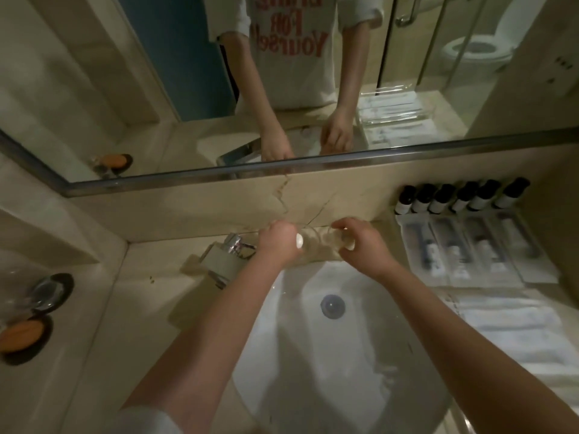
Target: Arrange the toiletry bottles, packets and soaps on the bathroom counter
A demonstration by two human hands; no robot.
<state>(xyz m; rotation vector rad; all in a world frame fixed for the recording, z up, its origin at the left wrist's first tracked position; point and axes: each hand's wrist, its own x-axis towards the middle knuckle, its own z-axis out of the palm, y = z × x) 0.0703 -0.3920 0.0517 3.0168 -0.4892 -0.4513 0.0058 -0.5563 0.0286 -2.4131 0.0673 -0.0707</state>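
The surface (pixel 141 308) carries a white basin (pixel 344 355). Right of it lies a row of packets (pixel 454 249), with six dark-capped bottles (pixel 441 198) standing behind them against the wall. An orange soap (pixel 22 335) sits far left. Behind the basin, the left hand (pixel 279 244) and right hand (pixel 365 247) each close their grip on a blurred clear item (pixel 316 247).

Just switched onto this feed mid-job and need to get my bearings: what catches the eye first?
Both hands meet at the back of the sink, where the left hand and right hand grip what looks like a clear bottle with a white cap. To the right, six dark-capped bottles line the wall above a row of packets. At the far left an orange soap sits in a black dish.
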